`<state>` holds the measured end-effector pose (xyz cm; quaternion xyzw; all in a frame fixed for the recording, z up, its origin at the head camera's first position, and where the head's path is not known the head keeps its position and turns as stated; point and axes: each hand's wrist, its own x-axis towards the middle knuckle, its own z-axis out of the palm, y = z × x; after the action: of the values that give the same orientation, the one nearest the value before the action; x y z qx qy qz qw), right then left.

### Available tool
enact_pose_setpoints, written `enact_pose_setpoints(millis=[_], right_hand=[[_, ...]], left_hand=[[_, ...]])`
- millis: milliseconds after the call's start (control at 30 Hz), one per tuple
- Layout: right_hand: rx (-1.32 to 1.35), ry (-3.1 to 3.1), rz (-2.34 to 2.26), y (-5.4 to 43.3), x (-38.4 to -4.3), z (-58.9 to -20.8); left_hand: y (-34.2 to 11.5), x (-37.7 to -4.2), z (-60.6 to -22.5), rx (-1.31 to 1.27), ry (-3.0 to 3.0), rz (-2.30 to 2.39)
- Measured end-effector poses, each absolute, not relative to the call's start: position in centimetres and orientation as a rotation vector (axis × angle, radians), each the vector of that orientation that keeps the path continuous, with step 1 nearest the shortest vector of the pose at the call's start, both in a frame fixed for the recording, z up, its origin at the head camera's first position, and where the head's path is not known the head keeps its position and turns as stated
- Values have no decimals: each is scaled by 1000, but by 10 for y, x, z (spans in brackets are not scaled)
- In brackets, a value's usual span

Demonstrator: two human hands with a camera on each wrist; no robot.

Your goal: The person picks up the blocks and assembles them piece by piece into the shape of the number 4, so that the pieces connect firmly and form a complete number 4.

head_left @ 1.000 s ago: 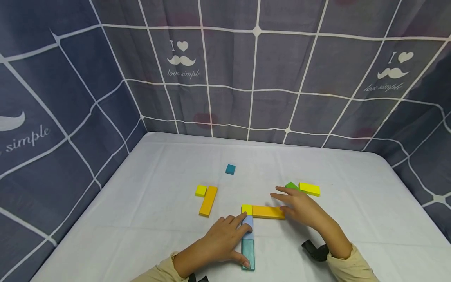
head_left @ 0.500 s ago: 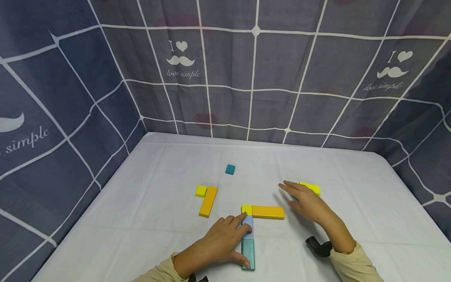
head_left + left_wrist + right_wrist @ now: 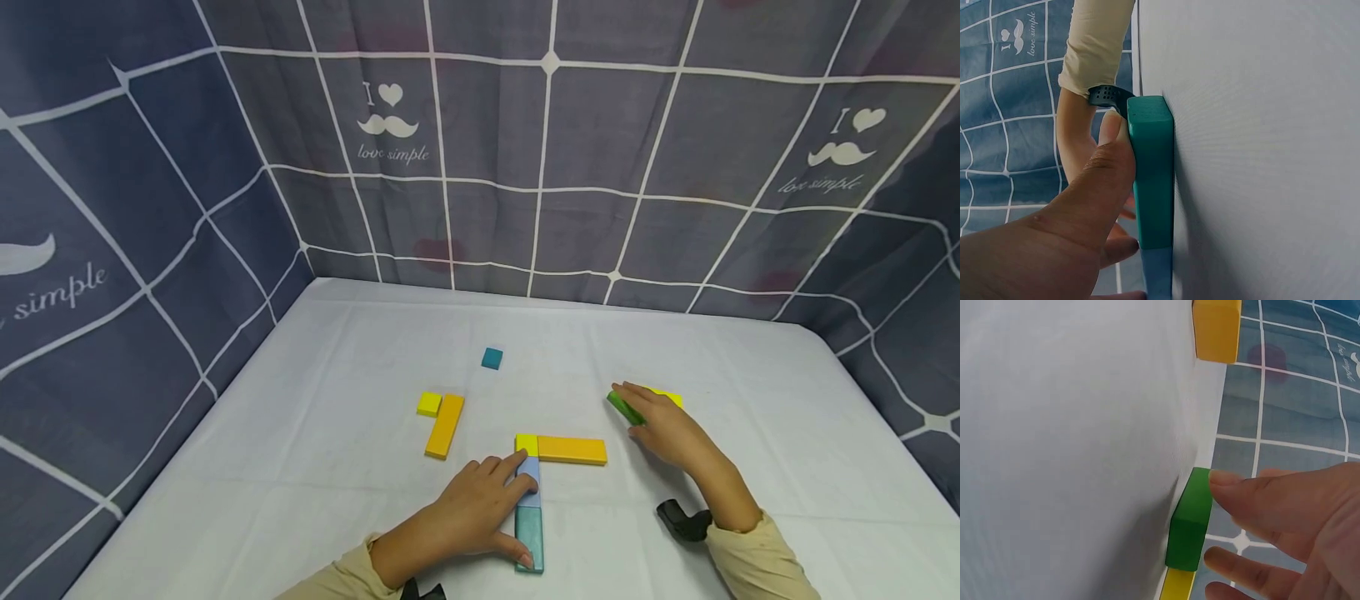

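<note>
At the thumb of the loosely parted right hand lies the green block, probably light, stiff and smooth, best pinched across opposite sides, while the left hand, spread wide, rests on the teal block.

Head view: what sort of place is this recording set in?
Probably a makeshift filming or recording booth: printed grid curtains hang behind and at the sides, a table is covered in white cloth, and coloured blocks are laid out on it.
</note>
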<state>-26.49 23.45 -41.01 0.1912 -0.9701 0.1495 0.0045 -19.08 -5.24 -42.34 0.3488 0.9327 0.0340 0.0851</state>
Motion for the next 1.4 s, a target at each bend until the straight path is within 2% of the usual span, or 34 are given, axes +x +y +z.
enact_pose_setpoints(millis=[667, 1400], right_hand=[[502, -3102, 422, 237, -265, -412], [622, -3086, 559, 228, -265, -410]], left_hand=[[-52, -191, -425, 1043, 2768, 116], [-53, -192, -423, 1036, 2763, 121]])
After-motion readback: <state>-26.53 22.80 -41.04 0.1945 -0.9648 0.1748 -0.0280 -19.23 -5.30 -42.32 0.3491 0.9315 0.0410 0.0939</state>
